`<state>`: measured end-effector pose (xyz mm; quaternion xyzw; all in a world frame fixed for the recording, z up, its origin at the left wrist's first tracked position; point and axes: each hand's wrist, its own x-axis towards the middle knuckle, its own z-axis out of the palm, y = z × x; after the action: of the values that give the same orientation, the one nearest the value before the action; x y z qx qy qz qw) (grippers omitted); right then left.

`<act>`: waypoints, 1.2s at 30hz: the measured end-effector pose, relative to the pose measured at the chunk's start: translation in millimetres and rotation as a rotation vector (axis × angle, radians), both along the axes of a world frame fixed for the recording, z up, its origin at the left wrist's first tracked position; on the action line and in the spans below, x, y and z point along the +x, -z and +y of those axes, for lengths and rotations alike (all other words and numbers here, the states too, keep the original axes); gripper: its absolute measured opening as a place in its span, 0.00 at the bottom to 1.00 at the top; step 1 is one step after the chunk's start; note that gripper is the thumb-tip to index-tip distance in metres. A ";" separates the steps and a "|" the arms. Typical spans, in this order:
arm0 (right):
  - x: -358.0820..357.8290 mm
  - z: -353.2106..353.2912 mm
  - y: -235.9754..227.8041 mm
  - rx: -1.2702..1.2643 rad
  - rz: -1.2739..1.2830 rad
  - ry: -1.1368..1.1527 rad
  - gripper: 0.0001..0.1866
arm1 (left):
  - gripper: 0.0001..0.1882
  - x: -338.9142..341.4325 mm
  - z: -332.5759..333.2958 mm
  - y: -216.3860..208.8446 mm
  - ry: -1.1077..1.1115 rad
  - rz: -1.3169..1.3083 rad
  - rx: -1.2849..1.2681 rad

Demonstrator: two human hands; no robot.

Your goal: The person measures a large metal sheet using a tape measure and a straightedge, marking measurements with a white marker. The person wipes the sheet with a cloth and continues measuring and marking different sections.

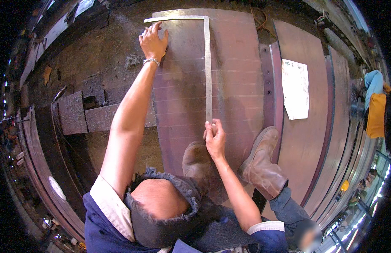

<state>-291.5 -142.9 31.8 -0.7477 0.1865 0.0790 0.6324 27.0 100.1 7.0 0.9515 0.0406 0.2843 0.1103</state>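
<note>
Correctly, your left hand (153,41) pressed flat, your right hand (214,137) pinched the steel square (208,67) against the plate (233,63); keep both firm.

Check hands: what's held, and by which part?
Both hands are on a metal L-square lying on the steel plate. Left hand presses its short arm at the top; right hand pinches the long arm's lower end.
</note>
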 end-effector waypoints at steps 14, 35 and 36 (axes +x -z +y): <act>-29.7 -42.5 -17.4 -0.707 -0.102 -0.172 0.17 | 0.26 68.1 -1.2 9.7 0.262 0.122 0.132; -60.4 -33.9 23.9 -0.542 -0.115 0.022 0.13 | 0.14 100.6 6.1 8.2 0.292 0.155 0.054; -60.8 -33.3 24.2 -0.539 -0.109 0.040 0.13 | 0.14 100.5 6.2 8.6 0.287 0.154 0.050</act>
<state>-352.3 -176.2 7.6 -0.8883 0.1811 -0.0264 0.4213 127.5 106.3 -1.6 0.9689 -0.0947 0.1928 0.1226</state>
